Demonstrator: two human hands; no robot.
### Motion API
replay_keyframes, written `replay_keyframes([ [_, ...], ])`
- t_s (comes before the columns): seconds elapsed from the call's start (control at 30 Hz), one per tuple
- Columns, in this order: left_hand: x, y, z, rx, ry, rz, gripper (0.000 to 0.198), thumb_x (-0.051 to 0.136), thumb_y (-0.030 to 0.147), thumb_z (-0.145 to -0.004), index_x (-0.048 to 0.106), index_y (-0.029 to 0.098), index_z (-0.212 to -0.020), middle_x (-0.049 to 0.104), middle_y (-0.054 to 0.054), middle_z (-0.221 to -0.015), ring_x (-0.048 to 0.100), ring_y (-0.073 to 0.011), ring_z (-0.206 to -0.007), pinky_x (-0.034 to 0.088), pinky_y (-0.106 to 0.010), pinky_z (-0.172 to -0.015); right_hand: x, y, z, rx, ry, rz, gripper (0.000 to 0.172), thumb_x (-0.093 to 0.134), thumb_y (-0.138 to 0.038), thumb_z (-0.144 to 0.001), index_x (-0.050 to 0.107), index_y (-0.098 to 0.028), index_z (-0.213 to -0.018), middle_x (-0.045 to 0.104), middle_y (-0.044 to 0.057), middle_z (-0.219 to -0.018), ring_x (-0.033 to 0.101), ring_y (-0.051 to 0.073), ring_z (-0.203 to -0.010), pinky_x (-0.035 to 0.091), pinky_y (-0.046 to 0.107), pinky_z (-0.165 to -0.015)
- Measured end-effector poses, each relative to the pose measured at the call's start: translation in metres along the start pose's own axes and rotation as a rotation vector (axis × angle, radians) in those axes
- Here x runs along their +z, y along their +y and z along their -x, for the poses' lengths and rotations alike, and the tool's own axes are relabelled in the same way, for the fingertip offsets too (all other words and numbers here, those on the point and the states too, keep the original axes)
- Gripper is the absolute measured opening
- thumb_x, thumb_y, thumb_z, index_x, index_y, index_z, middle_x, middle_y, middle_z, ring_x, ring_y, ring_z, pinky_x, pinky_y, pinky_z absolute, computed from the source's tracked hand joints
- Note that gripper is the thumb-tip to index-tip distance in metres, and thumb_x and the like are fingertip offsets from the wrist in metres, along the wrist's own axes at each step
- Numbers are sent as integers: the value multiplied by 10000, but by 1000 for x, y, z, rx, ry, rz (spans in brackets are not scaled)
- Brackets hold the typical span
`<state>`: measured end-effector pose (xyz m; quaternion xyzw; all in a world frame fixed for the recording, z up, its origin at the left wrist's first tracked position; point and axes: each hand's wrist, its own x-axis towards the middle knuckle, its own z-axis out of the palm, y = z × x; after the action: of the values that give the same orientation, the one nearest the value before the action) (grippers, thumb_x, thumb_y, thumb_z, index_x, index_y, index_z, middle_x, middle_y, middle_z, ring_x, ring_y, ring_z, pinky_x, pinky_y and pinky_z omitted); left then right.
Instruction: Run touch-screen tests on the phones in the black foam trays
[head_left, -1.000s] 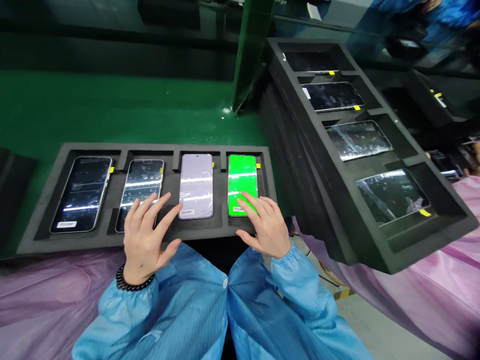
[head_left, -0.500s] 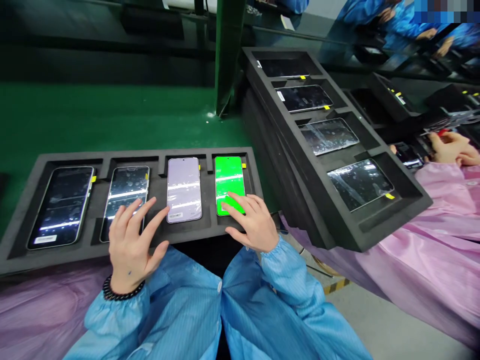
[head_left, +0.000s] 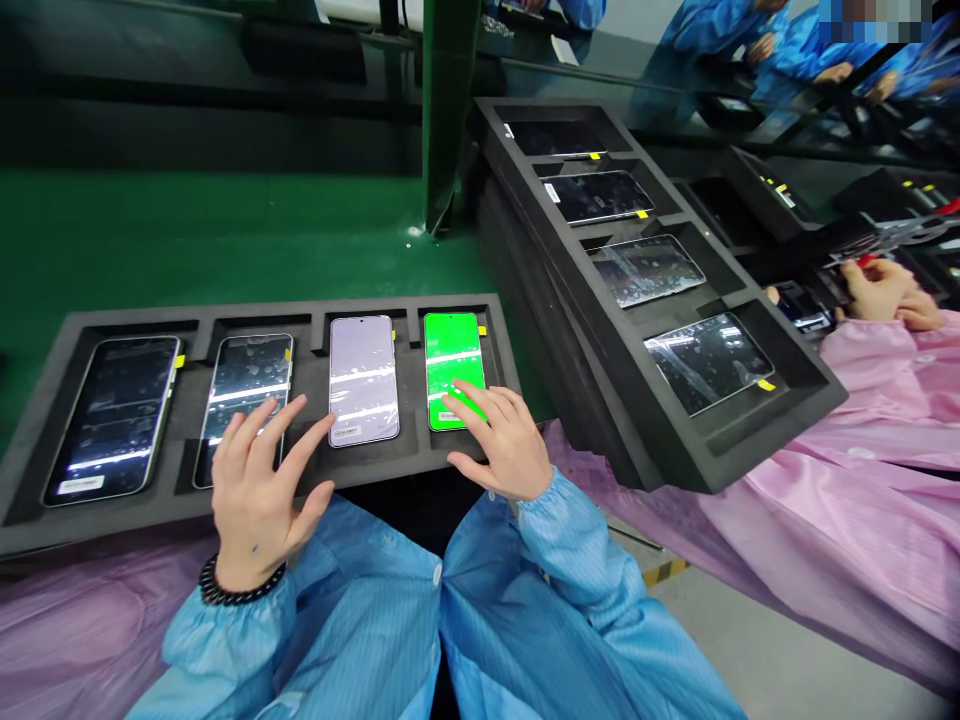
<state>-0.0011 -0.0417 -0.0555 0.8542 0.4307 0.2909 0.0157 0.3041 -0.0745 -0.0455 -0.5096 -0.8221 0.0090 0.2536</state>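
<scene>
In front of me a black foam tray (head_left: 409, 455) holds several smartphones in separate compartments. The rightmost smartphone (head_left: 454, 345) shows a bright green screen; my right hand (head_left: 504, 435) is over its lower part, fingers spread, fingertips at the glass. Left of it lies a smartphone with a pale lilac screen (head_left: 364, 375). My left hand (head_left: 262, 480), with a black beaded bracelet, is open over a dark-screened smartphone (head_left: 251, 360), its index fingertip by the lilac phone's left edge. Another dark smartphone (head_left: 112, 415) lies at the far left. Neither hand grips anything.
A stack of black foam trays (head_left: 720, 450) stands at the right, its top one bearing dark smartphones with yellow tabs. Behind my tray rises a green post (head_left: 446, 120) from the green table (head_left: 225, 240). A co-worker's pink sleeve (head_left: 870, 370) and hand (head_left: 877, 290) are at the right.
The view has shifted slightly, so trays and phones sit a little further left. Both hands keep nearly the same pose; the screens still show green and pale lilac.
</scene>
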Motion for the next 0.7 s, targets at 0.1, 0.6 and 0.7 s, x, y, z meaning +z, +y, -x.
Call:
replay_keyframes([
  [0.1, 1, 0, 0, 0, 10, 5, 593, 419, 471, -994, 384, 341, -1572, 302, 20, -1672, 313, -365, -1520, 204, -601, -1275, -1, 0, -1, 2, 26, -13, 641, 433, -524, -1025, 403, -140, -1537, 598, 158, -1459, 580, 264, -1262, 427, 462, -1087],
  [0.6, -1, -1, 0, 3, 23, 24, 577, 437, 465, -995, 417, 340, -1557, 349, -6, -1649, 306, -352, -1528, 214, -600, -1274, 0, 0, 1, -16, -68, 39, 386, 508, -451, -1008, 661, -246, -1297, 598, 98, -1472, 584, 265, -1231, 405, 474, -1102],
  [0.7, 0, -1, 0, 17, 28, 9, 578, 439, 453, -996, 418, 324, -1559, 344, -22, -1653, 311, -358, -1525, 225, -602, -1267, 0, 0, 1, -1, -48, 10, 478, 481, -481, -1010, 585, -222, -1398, 578, 110, -1492, 571, 265, -1256, 410, 468, -1103],
])
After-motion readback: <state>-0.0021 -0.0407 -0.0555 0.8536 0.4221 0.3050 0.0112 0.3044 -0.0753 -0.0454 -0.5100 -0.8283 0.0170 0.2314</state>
